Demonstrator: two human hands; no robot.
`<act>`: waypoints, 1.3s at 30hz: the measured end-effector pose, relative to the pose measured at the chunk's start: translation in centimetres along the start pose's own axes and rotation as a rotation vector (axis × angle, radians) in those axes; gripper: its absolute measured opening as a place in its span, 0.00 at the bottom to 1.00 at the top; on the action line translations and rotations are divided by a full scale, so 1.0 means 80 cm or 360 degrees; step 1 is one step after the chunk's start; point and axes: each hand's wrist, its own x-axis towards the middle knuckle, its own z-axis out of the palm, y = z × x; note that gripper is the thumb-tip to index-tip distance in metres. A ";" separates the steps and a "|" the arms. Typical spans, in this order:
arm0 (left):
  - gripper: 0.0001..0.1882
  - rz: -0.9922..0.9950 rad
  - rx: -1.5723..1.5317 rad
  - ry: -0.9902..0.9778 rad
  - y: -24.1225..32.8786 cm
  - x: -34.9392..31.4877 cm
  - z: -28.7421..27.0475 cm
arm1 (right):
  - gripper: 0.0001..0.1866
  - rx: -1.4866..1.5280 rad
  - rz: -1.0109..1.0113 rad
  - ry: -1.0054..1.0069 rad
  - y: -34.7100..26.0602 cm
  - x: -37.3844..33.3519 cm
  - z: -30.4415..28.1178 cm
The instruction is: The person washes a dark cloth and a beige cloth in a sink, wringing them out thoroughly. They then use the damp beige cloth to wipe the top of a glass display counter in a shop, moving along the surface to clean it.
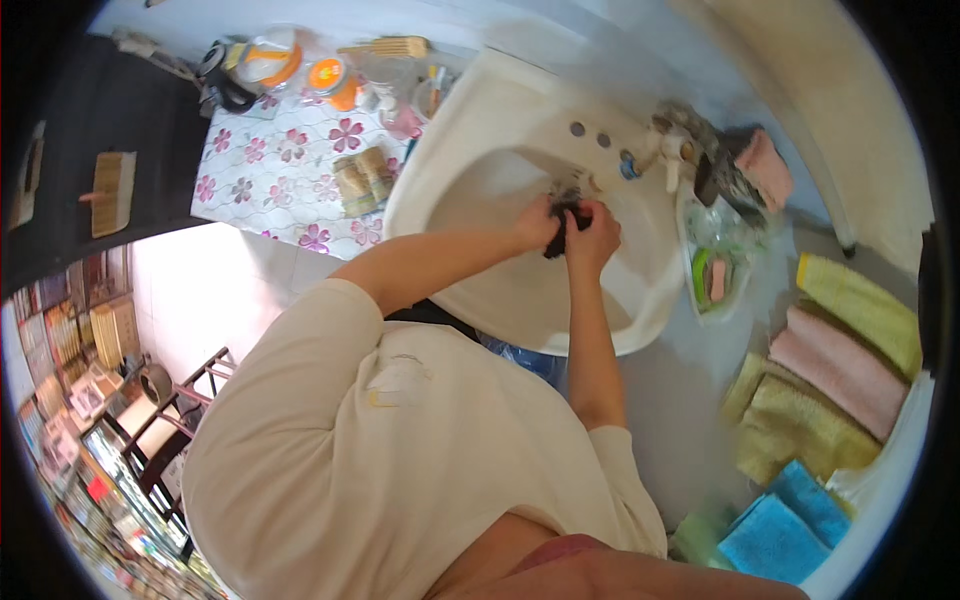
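Observation:
Over the basin of a white sink, my left hand and my right hand are close together. Between them is a small black bunched thing, perhaps cloth; its kind is not clear. Both hands have their fingers closed on it, the left from its left side and the right from its right. Just beyond the fingers the area is blurred, and whether water runs there I cannot tell. A pale faucet stands on the sink's far right rim.
Right of the sink sits a tray with a green-and-pink sponge or soap. Folded towels hang or lie farther right. At left, a flowered tabletop bears jars, a folded cloth and a black-handled item.

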 end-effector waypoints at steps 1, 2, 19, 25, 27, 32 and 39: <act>0.22 0.0007 -0.0063 0.0002 0.008 -0.008 0.003 | 0.22 0.0017 -0.0078 0.0279 0.016 -0.001 0.016; 0.22 0.0069 -0.0109 0.0055 0.008 -0.010 0.009 | 0.20 0.0043 -0.0153 0.0561 0.028 0.001 0.028; 0.21 0.0174 0.0421 -0.0098 -0.032 -0.022 -0.032 | 0.13 0.1857 0.0667 -0.0435 0.008 -0.022 0.072; 0.21 0.0011 0.0133 -0.0497 0.001 -0.028 -0.060 | 0.13 0.1710 0.0463 -0.0444 0.009 -0.036 0.063; 0.21 0.0151 0.0205 -0.0336 -0.010 -0.031 -0.048 | 0.13 0.2050 0.0756 -0.0392 0.011 -0.037 0.073; 0.20 -0.0056 0.0396 -0.0717 0.004 -0.020 -0.067 | 0.11 0.0666 -0.0093 -0.0152 0.018 -0.040 0.059; 0.20 0.0040 0.0575 -0.0443 0.013 -0.038 -0.052 | 0.09 0.1137 0.0180 -0.0119 0.017 -0.033 0.062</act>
